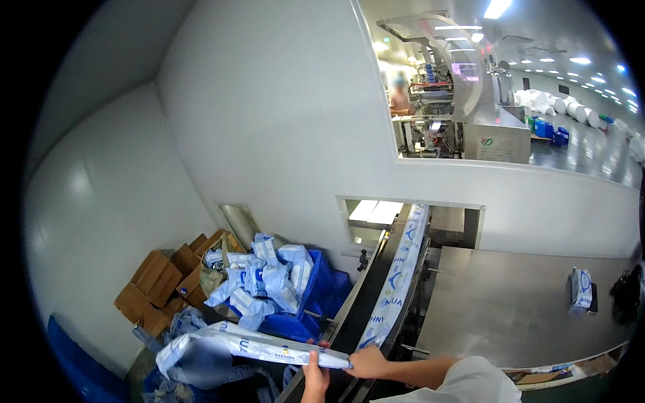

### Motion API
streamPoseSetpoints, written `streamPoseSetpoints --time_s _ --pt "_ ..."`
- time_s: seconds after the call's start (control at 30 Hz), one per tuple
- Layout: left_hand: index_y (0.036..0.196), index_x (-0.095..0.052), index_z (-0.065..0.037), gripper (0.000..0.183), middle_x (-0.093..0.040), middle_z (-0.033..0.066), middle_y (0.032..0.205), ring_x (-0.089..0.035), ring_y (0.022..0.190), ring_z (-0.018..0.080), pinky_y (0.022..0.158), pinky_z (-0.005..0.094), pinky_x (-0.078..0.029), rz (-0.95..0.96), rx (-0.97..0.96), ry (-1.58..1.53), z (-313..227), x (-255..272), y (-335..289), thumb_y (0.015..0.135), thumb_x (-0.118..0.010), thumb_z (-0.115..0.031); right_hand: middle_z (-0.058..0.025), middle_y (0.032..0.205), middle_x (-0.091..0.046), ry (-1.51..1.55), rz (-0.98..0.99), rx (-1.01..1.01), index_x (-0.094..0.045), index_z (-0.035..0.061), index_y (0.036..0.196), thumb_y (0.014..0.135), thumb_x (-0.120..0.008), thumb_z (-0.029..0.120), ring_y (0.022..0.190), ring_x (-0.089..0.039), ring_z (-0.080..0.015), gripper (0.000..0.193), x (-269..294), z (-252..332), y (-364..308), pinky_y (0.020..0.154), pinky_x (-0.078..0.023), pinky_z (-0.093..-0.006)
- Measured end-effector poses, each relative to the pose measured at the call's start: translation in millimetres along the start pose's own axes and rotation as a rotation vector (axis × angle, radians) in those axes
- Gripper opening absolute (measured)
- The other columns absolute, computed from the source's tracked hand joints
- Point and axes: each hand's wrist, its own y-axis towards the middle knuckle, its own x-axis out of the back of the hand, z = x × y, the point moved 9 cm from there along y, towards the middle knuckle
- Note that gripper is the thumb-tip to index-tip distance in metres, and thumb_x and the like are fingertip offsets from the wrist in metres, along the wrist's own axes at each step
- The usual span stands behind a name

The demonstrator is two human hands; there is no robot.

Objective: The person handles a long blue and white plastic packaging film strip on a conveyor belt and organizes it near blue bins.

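A long piece of white packaging film with blue print (pixel 269 349) stretches leftward from my hands and droops at its far left end. My left hand (pixel 314 377) is wrapped round it from below, near its right end. Close beside it, my right hand (pixel 369 363) is closed on the film's right end at the conveyor's near end. Another length of the printed film (pixel 396 282) lies along the dark conveyor belt (pixel 361 305), coming through a wall opening. My right hand covers the spot where the two lengths meet, so I cannot tell if they are joined.
Left of the conveyor, a blue bin (pixel 327 285) is heaped with printed packs (pixel 279 282). Cardboard boxes (pixel 158 285) lean behind it. On the right, a steel table (pixel 497 302) bears one pack (pixel 581 287). Beyond the window are a machine (pixel 437 87) and a person (pixel 400 99).
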Motion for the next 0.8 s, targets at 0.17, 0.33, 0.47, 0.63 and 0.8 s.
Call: streamPoseSetpoints --time_s 0.17,0.33,0.47,0.63,0.8 --pt "0.104 -0.047 -0.004 0.031 -0.053 0.0090 0.086 -0.053 0.078 0.0231 0.078 0.0402 -0.044 -0.369 0.112 0.138 24 54 -20 0.085 -0.055 -0.027 -0.0110 0.067 -0.062 -0.003 0.125 0.119 -0.062 0.0102 0.072 0.073 -0.055 0.046 0.066 -0.061 -0.0276 0.037 -28 29 -12 0.060 -0.042 -0.0397" --pt "0.114 -0.042 -0.007 0.037 -0.051 0.0132 0.105 -0.052 0.096 0.0284 0.083 0.0452 -0.042 -0.435 0.342 -0.003 35 101 -82 0.086 -0.049 -0.031 -0.0062 0.086 -0.053 0.078 -0.006 0.411 -0.051 0.0126 0.093 0.070 -0.064 0.037 0.088 -0.051 -0.0218 0.036 -31 58 -20 0.070 -0.035 -0.0358" --pt "0.084 -0.047 -0.011 0.023 -0.052 0.0070 0.078 -0.053 0.079 0.0260 0.076 0.0466 -0.043 -0.447 0.352 -0.066 26 80 -103 0.087 -0.044 -0.033 -0.0050 0.089 -0.047 -0.040 -0.174 0.593 -0.049 0.0124 0.096 0.061 -0.071 0.029 0.091 -0.047 -0.0219 0.044 15 39 -29 0.075 -0.034 -0.0372" --pt "0.085 -0.048 -0.010 0.028 -0.053 0.0096 0.083 -0.053 0.084 0.0280 0.078 0.0469 -0.042 -0.260 -0.020 0.426 -1 160 -128 0.084 -0.048 -0.039 -0.0060 0.086 -0.049 -0.264 -0.388 0.439 -0.051 0.0119 0.091 0.075 -0.051 0.014 0.089 -0.048 -0.0227 0.017 48 -34 -4 0.076 -0.036 -0.0389" --pt "0.122 -0.045 -0.007 0.060 -0.049 0.0127 0.120 -0.045 0.111 0.0287 0.096 0.0447 -0.033 -0.458 0.328 -0.320 -39 103 -145 0.083 -0.042 -0.053 -0.0033 0.078 -0.057 -0.254 -0.290 0.196 -0.060 0.0163 0.089 0.070 -0.057 0.019 0.083 -0.054 -0.0216 0.019 22 -84 14 0.074 -0.037 -0.0374"
